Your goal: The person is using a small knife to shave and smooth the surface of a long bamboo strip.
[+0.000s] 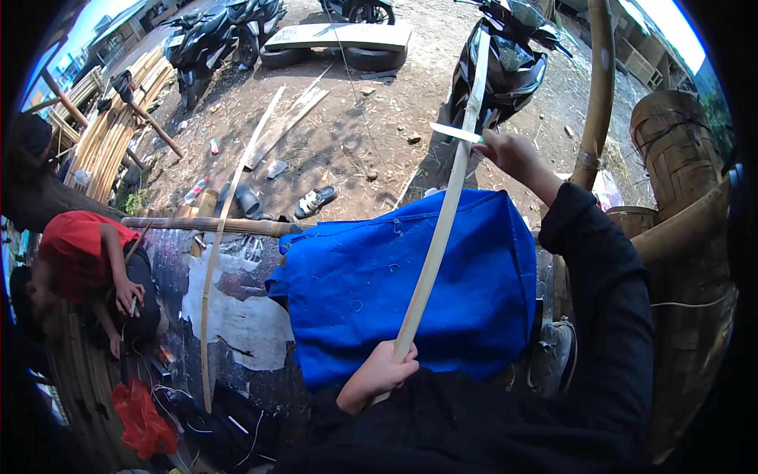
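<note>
A long pale bamboo strip (pixel 436 268) slants from my lap up and away to the right, over a blue cloth (pixel 379 292) spread across my legs. Near its lower end my left hand (pixel 384 370) is closed round the strip. Farther out, my right hand (pixel 517 162) is wrapped round the handle of a knife (pixel 454 133), most of the handle hidden by the fingers. The knife's bright blade lies across the strip, pointing left. Small curled shavings dot the blue cloth.
Another bamboo strip (pixel 221 229) leans over a bamboo rail (pixel 213 225) at left. A person in a red shirt (pixel 75 245) sits at far left near a red plastic bag (pixel 144 419). A bamboo post (pixel 598 95) stands right of my right hand; a motorcycle (pixel 505 63) is parked ahead.
</note>
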Action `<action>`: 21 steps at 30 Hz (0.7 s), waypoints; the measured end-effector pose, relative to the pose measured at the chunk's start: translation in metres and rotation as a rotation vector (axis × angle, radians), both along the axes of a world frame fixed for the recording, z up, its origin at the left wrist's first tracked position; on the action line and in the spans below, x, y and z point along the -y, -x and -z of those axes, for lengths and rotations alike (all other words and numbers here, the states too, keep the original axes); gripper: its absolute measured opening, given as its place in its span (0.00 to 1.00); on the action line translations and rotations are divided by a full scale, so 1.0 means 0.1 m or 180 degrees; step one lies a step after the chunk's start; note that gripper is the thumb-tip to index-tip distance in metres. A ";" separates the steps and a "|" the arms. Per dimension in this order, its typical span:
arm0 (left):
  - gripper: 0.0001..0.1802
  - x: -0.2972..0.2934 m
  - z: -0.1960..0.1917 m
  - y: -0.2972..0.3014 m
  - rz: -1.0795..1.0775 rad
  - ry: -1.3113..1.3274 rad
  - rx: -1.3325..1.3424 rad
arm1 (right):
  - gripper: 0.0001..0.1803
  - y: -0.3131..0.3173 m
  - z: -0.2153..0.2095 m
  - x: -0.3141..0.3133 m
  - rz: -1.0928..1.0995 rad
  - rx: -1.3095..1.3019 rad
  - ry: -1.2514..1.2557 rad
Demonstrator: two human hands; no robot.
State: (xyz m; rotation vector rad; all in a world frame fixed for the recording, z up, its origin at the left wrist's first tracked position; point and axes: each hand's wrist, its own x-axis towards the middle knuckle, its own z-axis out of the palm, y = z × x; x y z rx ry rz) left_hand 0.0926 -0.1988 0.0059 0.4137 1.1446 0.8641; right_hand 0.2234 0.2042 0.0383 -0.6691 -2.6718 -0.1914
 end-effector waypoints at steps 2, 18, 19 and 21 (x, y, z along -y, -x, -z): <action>0.10 -0.01 -0.02 -0.07 0.0003 -0.0005 0.0006 | 0.19 -0.03 -0.02 -0.14 0.0464 -0.0292 -0.0112; 0.10 0.00 -0.03 -0.02 0.0057 -0.0108 -0.0048 | 0.21 0.06 -0.14 -0.02 0.0218 -0.0215 -0.0399; 0.10 -0.01 -0.03 -0.03 0.0068 -0.0113 -0.0011 | 0.21 0.04 -0.18 -0.17 0.0633 -0.0266 -0.0552; 0.10 0.01 0.00 -0.04 0.0080 -0.0094 -0.0026 | 0.20 -0.02 -0.06 -0.16 0.0355 -0.0068 -0.0514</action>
